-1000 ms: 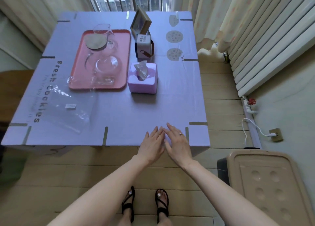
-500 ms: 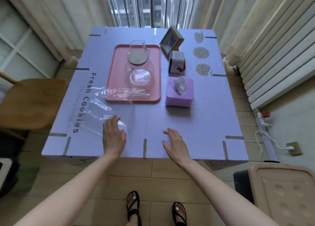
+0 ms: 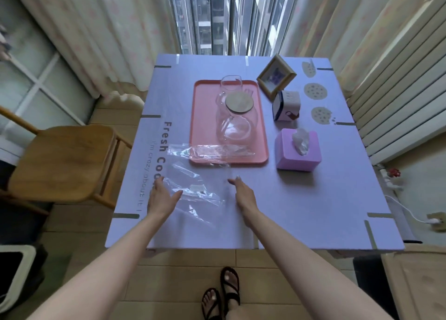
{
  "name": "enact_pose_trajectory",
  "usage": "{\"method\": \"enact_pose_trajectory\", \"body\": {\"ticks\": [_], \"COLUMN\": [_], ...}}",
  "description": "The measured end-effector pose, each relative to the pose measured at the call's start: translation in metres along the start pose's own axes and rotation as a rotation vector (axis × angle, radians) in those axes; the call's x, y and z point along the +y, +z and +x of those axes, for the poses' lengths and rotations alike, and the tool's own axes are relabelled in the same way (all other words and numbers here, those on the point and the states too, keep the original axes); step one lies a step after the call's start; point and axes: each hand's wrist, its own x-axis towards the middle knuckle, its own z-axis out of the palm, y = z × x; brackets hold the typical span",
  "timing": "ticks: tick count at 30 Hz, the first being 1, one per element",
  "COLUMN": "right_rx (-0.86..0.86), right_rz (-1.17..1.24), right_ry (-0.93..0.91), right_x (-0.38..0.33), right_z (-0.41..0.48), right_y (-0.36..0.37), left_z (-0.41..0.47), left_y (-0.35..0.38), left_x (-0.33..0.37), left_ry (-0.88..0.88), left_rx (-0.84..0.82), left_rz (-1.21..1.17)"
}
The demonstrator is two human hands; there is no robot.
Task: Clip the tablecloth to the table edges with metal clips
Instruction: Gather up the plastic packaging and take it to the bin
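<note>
Head view: one lilac tablecloth [image 3: 301, 199] covers the table, with grey clips [image 3: 126, 215] along its edges — about ten can be counted, some blurred. On it sit one pink tray [image 3: 205, 126] holding one glass jug [image 3: 235, 117], one picture frame [image 3: 276, 78], one small white box [image 3: 286, 106], one tissue box [image 3: 299, 150] and one clear plastic bag [image 3: 195, 187], which partly overlaps the tray's near edge. One wooden chair [image 3: 62, 155] stands left of the table.

The bag lies between the two hands. The left hand [image 3: 162, 198] is spread wide, palm turned inward, fingertips at the bag's left edge. The right hand [image 3: 242, 193] is open too — seen edge-on, fingers pointing away, at the bag's right side. Neither grips anything. Both forearms reach over the near table edge, well apart from the corner clips.
</note>
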Motion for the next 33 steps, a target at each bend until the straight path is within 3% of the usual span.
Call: {"method": "enact_pose_trajectory", "body": {"ticks": [7,11,13,15,18,22,25,27,30,33], "right_rx": [0.081,-0.041,-0.073,-0.092,-0.119,-0.019,0.069,0.183,0.336,-0.057], "right_rz": [0.115,0.104,0.117,0.117,0.1,0.139,0.135,0.094,-0.169,-0.81], "right_ry": [0.154,0.159,0.109,0.059,-0.024,-0.184,-0.322,-0.375,-0.406,-0.6], "right_x": [-0.006,-0.014,-0.019,-0.023,-0.029,-0.042,-0.058,-0.062,-0.045,0.002], "right_z": [0.035,0.036,0.03,0.022,0.014,0.013,0.014,0.009,-0.007,-0.021], "right_y": [0.018,0.018,0.015,0.013,0.01,0.01,0.01,0.013,0.025,0.052], "left_z": [0.019,0.026,0.026,0.029,0.034,0.05,0.059,0.062,0.068,0.073], "left_y": [-0.005,-0.01,-0.014,-0.019,-0.022,-0.026,-0.036,-0.047,-0.067,-0.082], "left_x": [0.002,-0.004,-0.002,0.006,0.027,0.049,0.066,0.069,0.06,0.046], "left_ry": [-0.055,-0.017,0.155,0.457,0.755,0.83,0.867,0.783,0.612,0.586], "left_rx": [-0.038,-0.052,0.034,0.079,-0.009,0.025,0.169,0.254,0.379,0.358], "left_rz": [-0.038,-0.013,0.103,0.256,0.417,0.49,0.401,0.285,0.116,0.059]}}
